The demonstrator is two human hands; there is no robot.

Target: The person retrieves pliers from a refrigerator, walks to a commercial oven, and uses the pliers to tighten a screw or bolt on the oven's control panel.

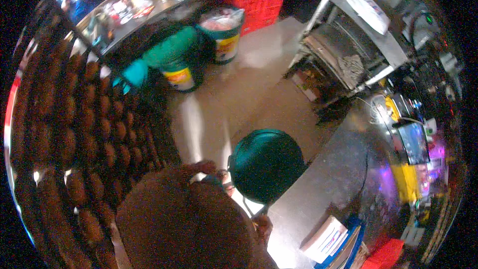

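Beside the metal counter [323,174], a dark green round bucket [266,167] is sitting low in front of the person, its interior showing too dark for contents to be read, while the right hand [264,226] is resting near its lower edge and the left hand [201,168] is lying just off its left side; both sets of fingers are blurring into shadow, so their spread and any grip cannot be told. Farther off, a yellow-labelled bucket [226,47] is holding pale, indistinct contents, and a second labelled bucket [178,78] is standing nearer, contents unclear. On the counter, a blue tray [354,241] is lying next to a white carton [326,239].
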